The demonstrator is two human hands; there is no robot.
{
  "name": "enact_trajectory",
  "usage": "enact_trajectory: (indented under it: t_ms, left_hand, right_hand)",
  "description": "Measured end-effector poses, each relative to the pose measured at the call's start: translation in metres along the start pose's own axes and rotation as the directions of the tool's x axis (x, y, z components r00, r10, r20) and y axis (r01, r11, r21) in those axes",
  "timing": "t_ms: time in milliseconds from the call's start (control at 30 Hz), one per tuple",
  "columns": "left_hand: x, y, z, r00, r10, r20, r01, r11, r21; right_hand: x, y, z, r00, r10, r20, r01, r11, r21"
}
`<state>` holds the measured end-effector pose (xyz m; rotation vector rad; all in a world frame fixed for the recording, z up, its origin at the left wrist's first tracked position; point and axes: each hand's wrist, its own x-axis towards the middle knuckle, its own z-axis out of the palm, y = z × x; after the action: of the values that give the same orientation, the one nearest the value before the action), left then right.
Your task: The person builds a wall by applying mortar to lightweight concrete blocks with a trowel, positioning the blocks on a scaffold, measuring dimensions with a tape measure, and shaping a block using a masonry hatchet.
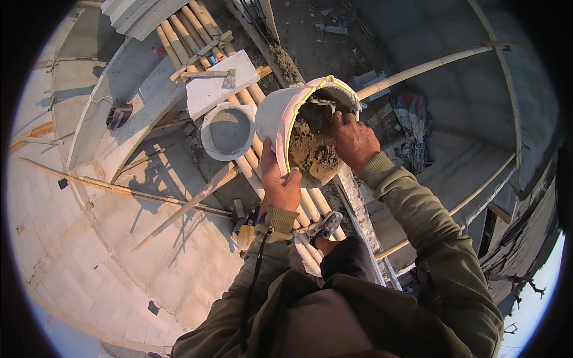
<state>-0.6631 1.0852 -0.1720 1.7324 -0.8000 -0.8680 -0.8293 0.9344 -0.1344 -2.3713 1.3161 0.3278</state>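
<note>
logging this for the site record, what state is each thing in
large bucket: tilted, partly filled
brown mix: rough, lumpy, inside the large bucket
left hand: closed on the large bucket's rim
right hand: in the bucket's mouth, fingers curled, grip unclear
small bucket: upright, grey inside
axe-like tool: lying on the pale block
bamboo poles: side by side

Looks like a building site, seen from a walkway of bamboo poles [174, 43] between pale brickwork [89, 268] and a bare grey wall [418, 36], with white slabs [140, 17] stacked at the far end, a hatchet [206, 74] on a pale block [209, 98], a grey-stained bucket [223, 156] beside it, a tub [270, 113] of brown, mortar-like mix [313, 146], and rubble [335, 29] below
</note>
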Motion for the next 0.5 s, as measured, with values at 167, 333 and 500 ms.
enact_trajectory:
  t_ms: [167,333,500]
  left_hand:
    - [0.012,0.057,-0.009,0.989,0.147,0.013,-0.146,0.989,-0.027]
    - [0.008,0.099,0.004,0.916,0.392,0.078,-0.399,0.91,0.109]
    - [0.009,0.103,-0.003,0.884,0.457,0.096,-0.467,0.868,0.17]
  right_hand:
    - [-0.032,-0.005,-0.016,0.996,-0.028,0.079,0.027,0.999,0.02]
    - [-0.035,0.002,-0.021,0.995,0.049,-0.082,-0.042,0.996,0.082]
    - [-0.057,0.006,-0.054,0.903,0.039,-0.429,-0.03,0.999,0.028]
